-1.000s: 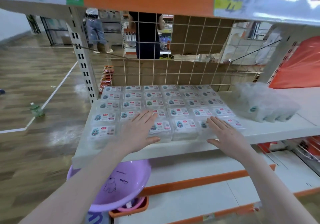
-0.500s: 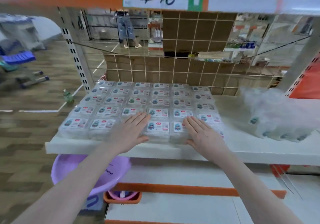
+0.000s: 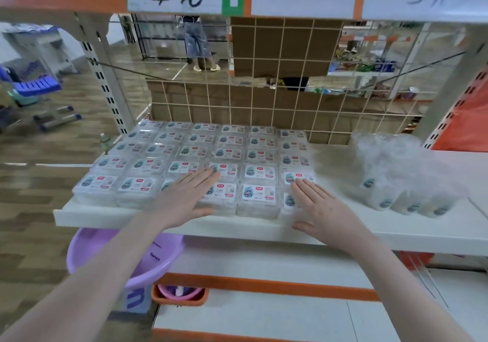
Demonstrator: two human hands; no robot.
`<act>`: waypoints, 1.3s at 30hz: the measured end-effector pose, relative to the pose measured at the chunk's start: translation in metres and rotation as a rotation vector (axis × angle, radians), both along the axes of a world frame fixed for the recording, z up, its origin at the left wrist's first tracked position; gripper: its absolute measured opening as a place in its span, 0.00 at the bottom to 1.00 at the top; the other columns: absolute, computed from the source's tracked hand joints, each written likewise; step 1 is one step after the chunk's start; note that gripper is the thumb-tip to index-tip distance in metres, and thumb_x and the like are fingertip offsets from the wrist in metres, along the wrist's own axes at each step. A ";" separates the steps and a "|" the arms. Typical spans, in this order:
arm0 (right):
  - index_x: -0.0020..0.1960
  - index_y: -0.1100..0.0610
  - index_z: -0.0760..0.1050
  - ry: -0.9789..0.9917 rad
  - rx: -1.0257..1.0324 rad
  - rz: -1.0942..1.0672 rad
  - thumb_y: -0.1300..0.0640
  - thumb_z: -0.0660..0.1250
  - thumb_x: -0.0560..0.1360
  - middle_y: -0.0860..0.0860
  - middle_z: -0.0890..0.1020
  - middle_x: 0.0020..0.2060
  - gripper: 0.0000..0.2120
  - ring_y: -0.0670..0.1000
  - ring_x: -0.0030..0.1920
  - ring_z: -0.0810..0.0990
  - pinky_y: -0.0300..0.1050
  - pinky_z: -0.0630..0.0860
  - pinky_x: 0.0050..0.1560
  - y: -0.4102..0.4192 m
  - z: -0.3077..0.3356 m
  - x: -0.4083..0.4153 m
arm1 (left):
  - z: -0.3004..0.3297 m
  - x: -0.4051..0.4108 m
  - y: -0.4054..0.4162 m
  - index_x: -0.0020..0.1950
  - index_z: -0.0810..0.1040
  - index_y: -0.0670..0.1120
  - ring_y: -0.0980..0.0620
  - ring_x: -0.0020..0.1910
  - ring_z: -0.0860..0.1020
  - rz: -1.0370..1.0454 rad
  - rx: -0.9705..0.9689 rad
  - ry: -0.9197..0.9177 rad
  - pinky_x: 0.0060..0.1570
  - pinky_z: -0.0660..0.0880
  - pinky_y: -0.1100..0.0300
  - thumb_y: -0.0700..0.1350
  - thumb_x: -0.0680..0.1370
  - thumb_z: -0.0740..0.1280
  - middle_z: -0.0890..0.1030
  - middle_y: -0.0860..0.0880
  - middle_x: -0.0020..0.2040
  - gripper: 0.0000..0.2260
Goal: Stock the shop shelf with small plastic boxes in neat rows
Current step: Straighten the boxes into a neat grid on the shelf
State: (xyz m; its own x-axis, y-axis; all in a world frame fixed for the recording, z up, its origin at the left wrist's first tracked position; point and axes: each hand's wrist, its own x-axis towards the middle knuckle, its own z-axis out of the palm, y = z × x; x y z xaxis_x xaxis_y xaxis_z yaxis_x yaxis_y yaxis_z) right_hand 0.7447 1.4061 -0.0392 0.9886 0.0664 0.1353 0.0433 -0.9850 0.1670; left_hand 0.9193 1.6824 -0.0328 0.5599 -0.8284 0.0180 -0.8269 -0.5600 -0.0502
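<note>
Small clear plastic boxes point(image 3: 260, 172) with white and blue labels lie in several neat rows on the white shelf point(image 3: 412, 232). My left hand point(image 3: 184, 196) lies flat, fingers straight, on the front boxes near the middle of the block. My right hand point(image 3: 322, 209) lies flat on the front right corner of the block, its thumb along the shelf's front edge. One front box point(image 3: 258, 196) shows between the two hands.
A clear plastic bag point(image 3: 404, 175) with more boxes lies on the shelf's right part. A wire grid point(image 3: 264, 98) backs the shelf. A purple basin point(image 3: 158, 260) sits below left. A person point(image 3: 198, 40) stands far behind.
The view has shifted and the camera came nearer. My right hand slid right from the front middle boxes to the block's right corner. My left hand stays flat on the front boxes.
</note>
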 end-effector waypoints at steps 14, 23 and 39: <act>0.76 0.58 0.41 0.029 0.026 -0.004 0.39 0.56 0.77 0.52 0.43 0.76 0.39 0.48 0.74 0.37 0.36 0.27 0.67 -0.016 -0.005 0.009 | -0.001 0.007 -0.001 0.73 0.32 0.56 0.63 0.69 0.33 0.005 -0.006 0.059 0.67 0.33 0.67 0.65 0.76 0.57 0.32 0.58 0.71 0.39; 0.76 0.59 0.46 -0.068 0.658 -0.300 0.42 0.51 0.79 0.53 0.50 0.76 0.33 0.49 0.75 0.48 0.34 0.45 0.68 -0.022 -0.001 0.018 | 0.000 0.008 -0.008 0.77 0.41 0.52 0.59 0.75 0.40 0.080 -0.114 0.101 0.72 0.37 0.63 0.73 0.68 0.33 0.40 0.55 0.76 0.42; 0.74 0.57 0.60 -0.143 1.561 -0.566 0.38 0.51 0.78 0.54 0.69 0.69 0.31 0.55 0.68 0.68 0.54 0.62 0.70 -0.035 -0.002 0.061 | -0.006 0.011 -0.014 0.77 0.43 0.51 0.57 0.76 0.43 0.138 -0.114 0.102 0.70 0.35 0.64 0.73 0.68 0.32 0.43 0.53 0.78 0.43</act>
State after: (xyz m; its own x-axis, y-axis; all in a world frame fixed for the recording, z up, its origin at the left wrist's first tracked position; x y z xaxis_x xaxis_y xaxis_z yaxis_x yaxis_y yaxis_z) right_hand 0.8059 1.3709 -0.0409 0.8136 -0.5490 -0.1916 -0.2811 -0.0829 -0.9561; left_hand 0.9302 1.6680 -0.0391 0.6715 -0.7397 0.0441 -0.7396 -0.6655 0.1002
